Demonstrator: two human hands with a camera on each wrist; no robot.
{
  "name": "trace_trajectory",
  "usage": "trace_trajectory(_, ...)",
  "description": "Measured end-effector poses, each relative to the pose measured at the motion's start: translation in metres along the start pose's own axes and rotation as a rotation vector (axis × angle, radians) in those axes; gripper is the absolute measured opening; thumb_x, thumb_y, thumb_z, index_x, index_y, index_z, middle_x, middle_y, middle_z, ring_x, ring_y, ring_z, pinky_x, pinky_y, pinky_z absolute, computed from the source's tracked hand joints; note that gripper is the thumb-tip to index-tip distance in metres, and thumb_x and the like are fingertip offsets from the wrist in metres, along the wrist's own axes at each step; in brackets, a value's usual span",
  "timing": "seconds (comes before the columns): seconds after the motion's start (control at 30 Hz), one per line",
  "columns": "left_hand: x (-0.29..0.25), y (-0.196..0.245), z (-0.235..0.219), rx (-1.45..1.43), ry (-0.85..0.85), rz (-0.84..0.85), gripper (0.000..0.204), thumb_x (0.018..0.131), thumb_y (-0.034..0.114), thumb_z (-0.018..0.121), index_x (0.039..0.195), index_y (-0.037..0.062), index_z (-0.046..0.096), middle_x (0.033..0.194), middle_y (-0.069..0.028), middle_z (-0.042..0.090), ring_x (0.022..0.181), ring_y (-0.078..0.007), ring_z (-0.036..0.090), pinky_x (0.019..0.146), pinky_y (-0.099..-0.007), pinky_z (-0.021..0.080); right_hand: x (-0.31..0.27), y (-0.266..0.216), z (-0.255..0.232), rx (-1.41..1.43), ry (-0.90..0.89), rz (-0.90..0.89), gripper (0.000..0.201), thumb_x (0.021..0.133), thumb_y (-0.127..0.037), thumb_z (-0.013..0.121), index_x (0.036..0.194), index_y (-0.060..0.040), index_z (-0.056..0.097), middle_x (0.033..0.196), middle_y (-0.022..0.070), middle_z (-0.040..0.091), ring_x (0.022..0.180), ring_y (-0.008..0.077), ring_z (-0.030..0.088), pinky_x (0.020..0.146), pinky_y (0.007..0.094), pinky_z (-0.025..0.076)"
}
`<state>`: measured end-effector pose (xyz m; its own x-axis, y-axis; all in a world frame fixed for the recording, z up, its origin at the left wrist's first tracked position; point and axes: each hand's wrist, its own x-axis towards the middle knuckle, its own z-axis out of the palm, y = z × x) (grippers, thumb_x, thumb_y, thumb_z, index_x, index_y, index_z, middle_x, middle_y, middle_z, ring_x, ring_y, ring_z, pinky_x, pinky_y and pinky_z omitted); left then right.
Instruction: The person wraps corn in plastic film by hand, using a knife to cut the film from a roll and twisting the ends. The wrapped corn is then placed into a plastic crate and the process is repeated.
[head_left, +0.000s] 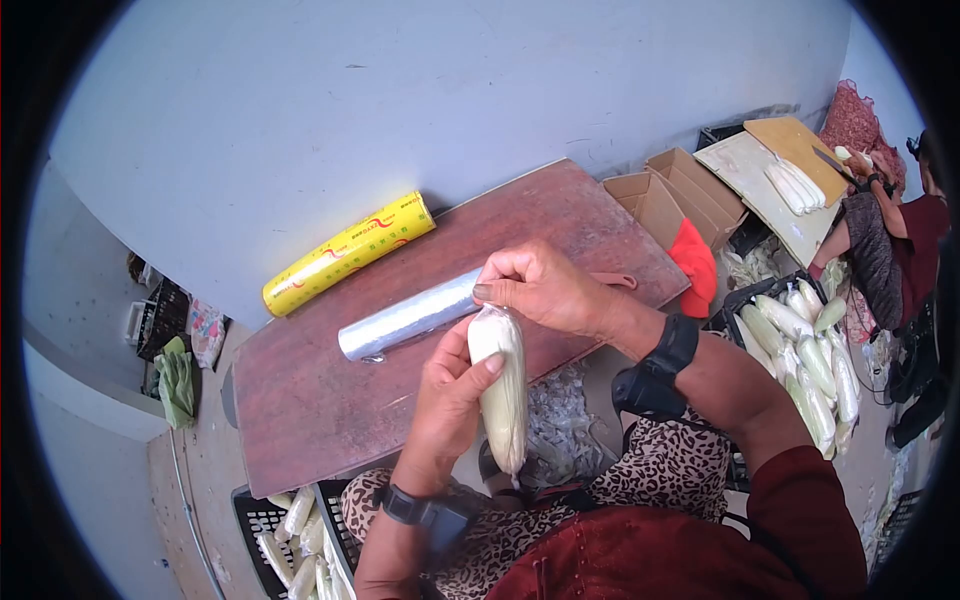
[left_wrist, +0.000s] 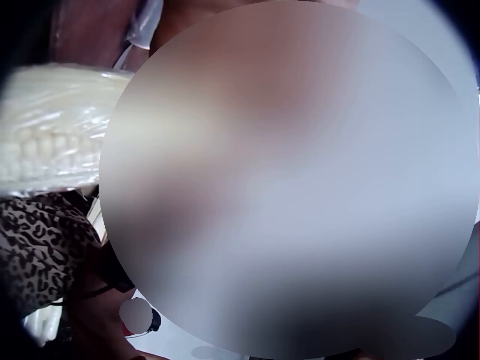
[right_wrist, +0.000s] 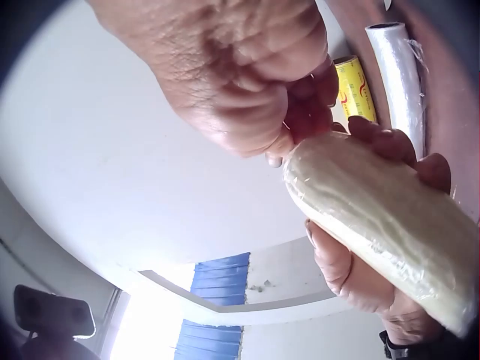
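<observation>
An ear of corn (head_left: 505, 400) wrapped in clear plastic film hangs upright over the near edge of the brown table (head_left: 310, 400). My left hand (head_left: 452, 385) grips it near its upper end, thumb across the front. With thumb and fingers, my right hand (head_left: 540, 288) pinches at the top end of the wrapped ear. In the right wrist view the film lies tight and shiny over the corn (right_wrist: 382, 217). Kernels show through the wrap on the corn (left_wrist: 52, 142) in the left wrist view, where a large blurred patch hides most else. Behind the hands lies a roll of clear film (head_left: 405, 315).
A yellow printed roll (head_left: 350, 255) lies along the table's wall side. Black crates of corn stand at lower left (head_left: 255, 530) and right (head_left: 740, 300). Cardboard boxes (head_left: 640, 200) and a red cloth (head_left: 692, 265) are by the right end. Another person (head_left: 900, 225) sits far right, holding a knife.
</observation>
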<state>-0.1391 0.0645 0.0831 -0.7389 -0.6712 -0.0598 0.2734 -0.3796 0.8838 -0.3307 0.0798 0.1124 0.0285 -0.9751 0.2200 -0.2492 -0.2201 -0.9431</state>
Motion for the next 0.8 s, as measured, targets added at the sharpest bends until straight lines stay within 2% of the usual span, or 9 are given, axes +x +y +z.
trace_trajectory(0.07,0.002,-0.001,0.003,0.149,0.101,0.054,0.063,0.081,0.004,0.075,0.136,-0.0006,0.044,0.122,-0.0071,0.058,0.111,-0.0142,0.054,0.095,-0.0289,0.044,0.000,0.003,0.003,-0.095,0.037,0.000,0.018,0.093,-0.015,0.061,0.088,0.0014,0.064,0.076,0.0008,0.063,0.072,0.0067,0.054,0.066,0.0256,0.046)
trace_trajectory(0.17,0.002,-0.001,0.001,0.244,0.117,0.053,0.061,0.085,0.008,0.072,0.137,-0.0007,0.043,0.122,-0.0070,0.058,0.112,-0.0147,0.054,0.096,-0.0292,0.043,-0.003,-0.004,0.008,-0.220,0.102,-0.044,0.017,0.092,-0.014,0.062,0.086,0.0012,0.062,0.075,0.0035,0.061,0.071,0.0095,0.055,0.066,0.0276,0.046)
trace_trajectory(0.27,0.003,0.001,-0.001,0.123,0.079,0.063,0.052,0.088,0.012,0.068,0.133,-0.0004,0.045,0.121,-0.0078,0.058,0.110,-0.0145,0.054,0.096,-0.0302,0.043,0.000,0.004,0.012,-0.344,0.232,-0.252,0.016,0.092,-0.014,0.061,0.085,0.0005,0.061,0.075,0.0057,0.059,0.071,0.0124,0.056,0.065,0.0292,0.046)
trace_trajectory(0.37,0.004,0.001,-0.007,-0.004,0.048,0.134,0.040,0.091,0.013,0.064,0.127,0.0013,0.049,0.117,-0.0076,0.059,0.106,-0.0138,0.055,0.095,-0.0313,0.043,0.003,0.000,0.008,-0.284,0.232,-0.194,0.016,0.091,-0.015,0.062,0.084,-0.0007,0.061,0.076,0.0057,0.058,0.071,0.0135,0.056,0.065,0.0296,0.046)
trace_trajectory(0.4,0.004,0.001,-0.009,-0.044,0.052,0.120,0.034,0.089,0.008,0.064,0.121,0.0022,0.051,0.114,-0.0073,0.060,0.104,-0.0135,0.056,0.093,-0.0312,0.044,0.002,-0.003,0.008,-0.259,0.206,-0.170,0.016,0.091,-0.015,0.062,0.084,-0.0007,0.061,0.076,0.0056,0.058,0.071,0.0132,0.056,0.065,0.0295,0.046)
trace_trajectory(0.47,0.006,-0.002,-0.010,0.023,0.067,0.117,0.037,0.088,0.006,0.065,0.121,0.0015,0.051,0.113,-0.0074,0.060,0.104,-0.0139,0.056,0.093,-0.0307,0.044,0.000,-0.009,0.009,-0.210,0.152,-0.121,0.016,0.091,-0.015,0.062,0.084,-0.0008,0.061,0.076,0.0055,0.058,0.071,0.0126,0.055,0.065,0.0293,0.046)
trace_trajectory(0.57,0.008,-0.004,-0.012,0.052,0.085,0.147,0.039,0.086,0.004,0.068,0.121,0.0010,0.050,0.112,-0.0075,0.061,0.104,-0.0144,0.057,0.094,-0.0297,0.045,0.002,0.000,0.009,-0.179,0.130,-0.163,0.020,0.091,-0.020,0.062,0.086,-0.0002,0.063,0.076,0.0092,0.063,0.070,0.0159,0.060,0.065,0.0320,0.048)
trace_trajectory(0.7,0.008,0.006,-0.010,0.011,0.048,0.156,0.042,0.084,0.007,0.072,0.120,0.0020,0.050,0.111,-0.0073,0.061,0.106,-0.0158,0.057,0.095,-0.0307,0.045,0.000,-0.003,0.004,0.002,0.053,-0.116,0.022,0.094,-0.022,0.061,0.088,-0.0007,0.063,0.075,0.0039,0.062,0.071,0.0100,0.057,0.064,0.0288,0.047)
trace_trajectory(0.8,0.007,0.003,-0.012,-0.155,-0.068,0.053,0.053,0.081,0.013,0.076,0.125,0.0043,0.048,0.114,-0.0072,0.060,0.107,-0.0174,0.057,0.097,-0.0331,0.045,-0.001,-0.007,0.005,0.086,0.012,-0.148,0.022,0.095,-0.023,0.060,0.089,-0.0011,0.062,0.075,0.0012,0.061,0.072,0.0076,0.055,0.064,0.0273,0.046)
